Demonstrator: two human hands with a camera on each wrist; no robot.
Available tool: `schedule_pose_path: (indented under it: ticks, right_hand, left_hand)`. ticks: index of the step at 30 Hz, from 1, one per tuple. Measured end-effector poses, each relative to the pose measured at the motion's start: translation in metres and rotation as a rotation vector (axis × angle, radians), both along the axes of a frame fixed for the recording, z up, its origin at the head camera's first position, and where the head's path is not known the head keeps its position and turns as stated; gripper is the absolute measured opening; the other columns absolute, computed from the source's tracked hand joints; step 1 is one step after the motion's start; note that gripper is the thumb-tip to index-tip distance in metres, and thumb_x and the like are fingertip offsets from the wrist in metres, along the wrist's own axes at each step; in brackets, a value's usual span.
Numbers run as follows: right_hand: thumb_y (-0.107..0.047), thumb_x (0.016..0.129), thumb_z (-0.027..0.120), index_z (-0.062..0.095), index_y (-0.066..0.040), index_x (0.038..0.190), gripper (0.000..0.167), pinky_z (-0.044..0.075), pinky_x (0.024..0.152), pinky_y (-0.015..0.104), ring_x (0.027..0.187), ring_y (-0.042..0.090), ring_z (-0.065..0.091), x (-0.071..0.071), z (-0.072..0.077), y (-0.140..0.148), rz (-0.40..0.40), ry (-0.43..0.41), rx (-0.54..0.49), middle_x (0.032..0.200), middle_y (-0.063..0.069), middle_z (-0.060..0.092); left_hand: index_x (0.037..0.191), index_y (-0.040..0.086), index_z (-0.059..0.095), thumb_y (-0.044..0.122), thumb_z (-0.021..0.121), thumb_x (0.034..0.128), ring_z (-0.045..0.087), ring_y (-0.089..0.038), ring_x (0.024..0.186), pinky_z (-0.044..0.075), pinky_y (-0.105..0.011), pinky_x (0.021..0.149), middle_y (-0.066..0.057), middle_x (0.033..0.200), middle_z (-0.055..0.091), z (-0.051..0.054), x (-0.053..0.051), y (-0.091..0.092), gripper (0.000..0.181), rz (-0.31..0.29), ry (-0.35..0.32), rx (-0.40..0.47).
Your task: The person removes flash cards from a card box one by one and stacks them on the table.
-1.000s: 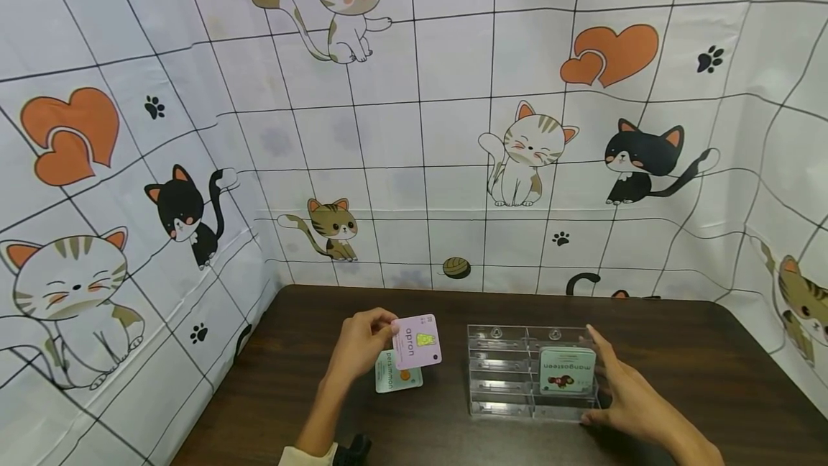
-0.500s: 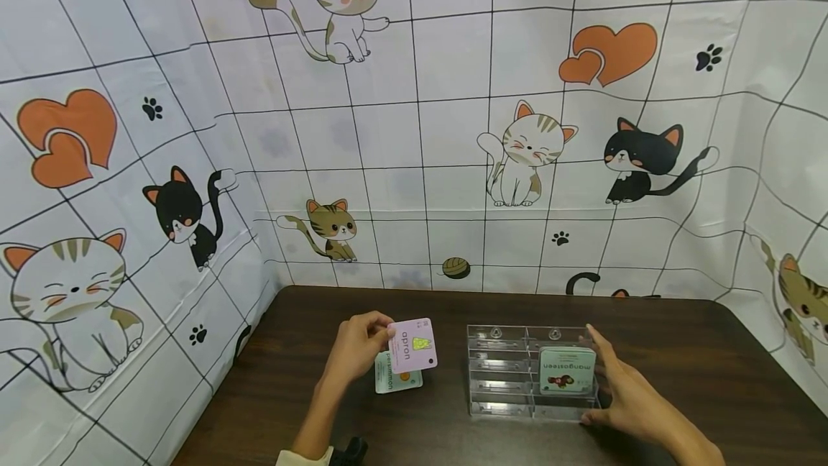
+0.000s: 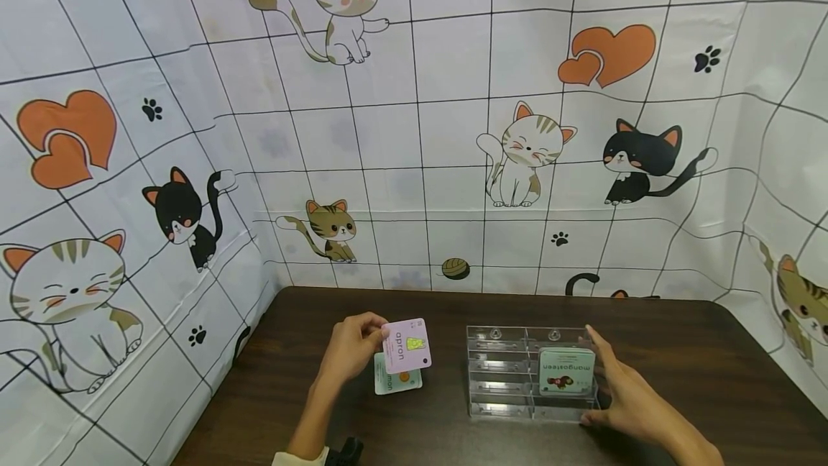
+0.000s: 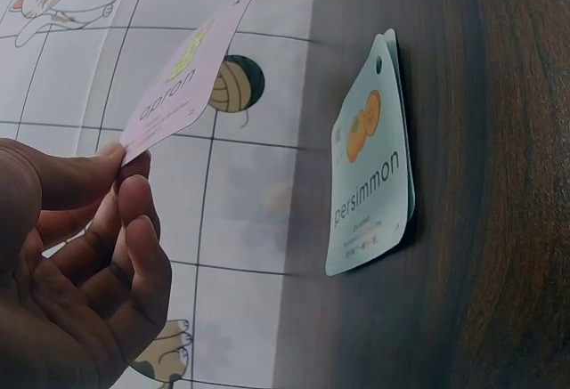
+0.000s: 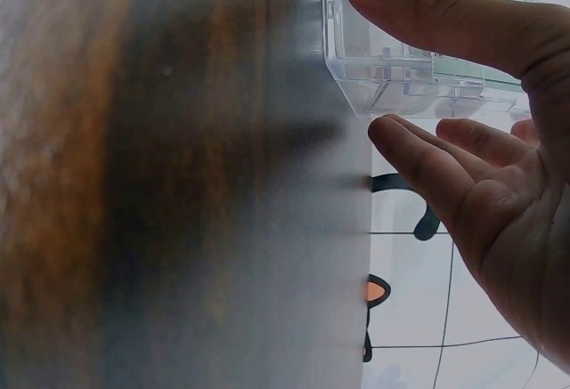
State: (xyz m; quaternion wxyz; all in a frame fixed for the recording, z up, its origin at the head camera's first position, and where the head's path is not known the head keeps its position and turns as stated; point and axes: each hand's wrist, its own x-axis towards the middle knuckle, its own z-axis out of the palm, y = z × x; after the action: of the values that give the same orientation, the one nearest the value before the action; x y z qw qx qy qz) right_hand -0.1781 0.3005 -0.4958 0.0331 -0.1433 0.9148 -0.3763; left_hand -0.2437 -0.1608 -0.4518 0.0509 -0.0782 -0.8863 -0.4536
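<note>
A pink card printed "apron" [image 3: 406,346] is pinched by one corner between the thumb and fingers of my left hand [image 3: 352,347]. In the left wrist view the apron card [image 4: 183,82] is raised off the table, its face tilted. Below it on the table lies a small stack of green cards with "persimmon" [image 4: 370,162] on top; in the head view the apron card partly covers it. My right hand [image 3: 624,394] holds the right end of a clear plastic card rack [image 3: 498,385], thumb at the front corner, fingers along the side. Green "mangosteen" cards [image 3: 567,370] stand in the rack's right column.
The dark wooden table [image 3: 446,444] ends at a white cloth backdrop [image 3: 453,135] printed with cats, hearts and grid lines. The rack's left column shows bare clear tiers. A dark strap [image 3: 346,451] sits on my left wrist.
My left hand has drifted slightly left with the apron card, which now covers more of the persimmon card. My right hand and the rack have stayed in place.
</note>
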Motion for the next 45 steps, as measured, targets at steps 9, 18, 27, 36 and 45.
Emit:
schedule_pose_path:
  ticks: [9, 18, 27, 36, 45]
  right_hand:
    - [-0.01, 0.065, 0.103, -0.016, -0.009, 0.17, 0.158, 0.063, 0.087, 0.052, 0.128, 0.074, 0.051, 0.0, 0.001, 0.002, -0.004, -0.009, 0.012, 0.164, 0.05, 0.016]
    - [-0.01, 0.066, 0.102, -0.017, -0.009, 0.169, 0.158, 0.062, 0.089, 0.053, 0.129, 0.076, 0.047, 0.0, 0.001, 0.001, 0.002, -0.037, 0.004, 0.162, 0.054, 0.013]
    - [-0.01, 0.065, 0.102, -0.017, -0.008, 0.169, 0.159, 0.062, 0.089, 0.053, 0.13, 0.076, 0.047, 0.0, 0.001, 0.0, -0.001, -0.028, 0.011, 0.163, 0.052, 0.014]
    - [-0.009, 0.065, 0.102, -0.017, -0.007, 0.169, 0.158, 0.063, 0.088, 0.053, 0.129, 0.076, 0.048, 0.001, 0.001, -0.001, -0.002, -0.021, 0.016, 0.163, 0.052, 0.014]
    - [-0.011, 0.065, 0.102, -0.018, -0.008, 0.169, 0.159, 0.062, 0.089, 0.053, 0.129, 0.076, 0.047, 0.001, 0.001, 0.0, 0.004, -0.02, 0.012, 0.162, 0.053, 0.014]
  left_hand:
    - [0.105, 0.004, 0.079, 0.006, 0.071, 0.1011, 0.065, -0.012, 0.072, 0.052, -0.027, 0.063, -0.004, 0.085, 0.074, -0.006, -0.002, -0.002, 0.009, 0.01, -0.011, -0.017]
    - [0.105, 0.004, 0.078, 0.006, 0.071, 0.1012, 0.065, -0.012, 0.071, 0.052, -0.026, 0.063, -0.004, 0.085, 0.075, -0.009, -0.002, -0.006, 0.009, 0.004, -0.013, -0.025]
    - [0.106, 0.003, 0.078, 0.005, 0.071, 0.1011, 0.068, -0.015, 0.073, 0.054, -0.028, 0.064, -0.005, 0.087, 0.076, -0.012, -0.003, -0.007, 0.009, -0.003, -0.037, -0.012]
    - [0.106, 0.003, 0.078, 0.005, 0.072, 0.1008, 0.067, -0.015, 0.072, 0.052, -0.028, 0.064, -0.004, 0.087, 0.076, -0.014, -0.004, -0.009, 0.009, 0.006, -0.044, -0.029]
    - [0.104, 0.003, 0.078, 0.005, 0.072, 0.1002, 0.062, -0.012, 0.068, 0.047, -0.026, 0.061, -0.003, 0.083, 0.074, -0.022, -0.008, -0.013, 0.008, 0.017, -0.051, -0.047]
